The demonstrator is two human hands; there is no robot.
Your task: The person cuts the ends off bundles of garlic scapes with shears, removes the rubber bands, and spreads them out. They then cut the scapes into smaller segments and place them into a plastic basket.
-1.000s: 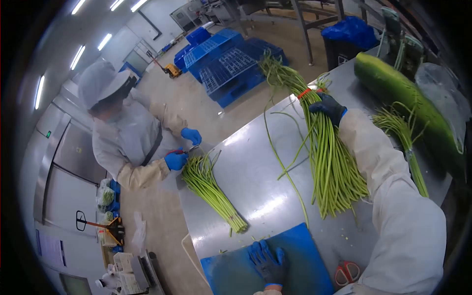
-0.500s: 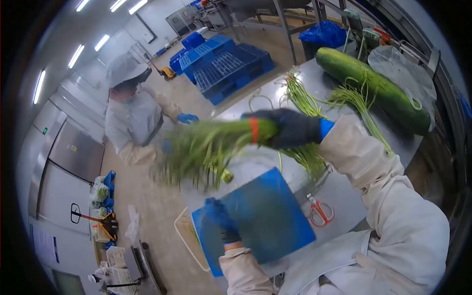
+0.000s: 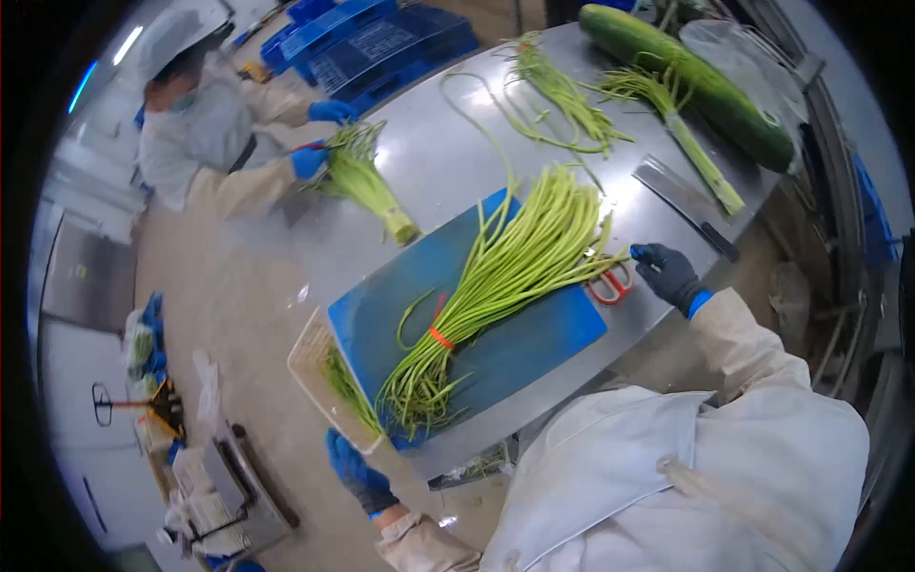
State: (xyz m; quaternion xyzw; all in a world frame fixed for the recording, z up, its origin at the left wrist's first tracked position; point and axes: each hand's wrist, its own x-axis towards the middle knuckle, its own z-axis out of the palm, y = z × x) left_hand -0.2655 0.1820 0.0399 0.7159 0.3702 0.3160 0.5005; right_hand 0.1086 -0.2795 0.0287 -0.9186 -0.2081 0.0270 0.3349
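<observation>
A bundle of long green stalks (image 3: 496,267), tied with a red band near its lower left end, lies diagonally across the blue cutting board (image 3: 562,329). My right hand (image 3: 665,274), in a dark glove, is beside the loose stalk ends at the right, its fingers apart and nothing held. Below the board's left corner, my left hand (image 3: 357,472), gloved in blue, is open and empty near a white basket (image 3: 310,377) with green stalks inside. Red-handled scissors (image 3: 611,284) lie by the board's right corner, partly under the stalks.
Across the metal table (image 3: 429,172), a co-worker (image 3: 205,133) in blue gloves handles another bundle (image 3: 367,191). A large green gourd (image 3: 686,86), a long knife (image 3: 681,205) and more stalks (image 3: 567,95) lie toward the back right. Blue pallets (image 3: 381,48) stand beyond.
The banded bundle, held up by my right hand before, now lies on the board, released. My right hand has moved right, my left hand off the board to the lower left. The view has shifted.
</observation>
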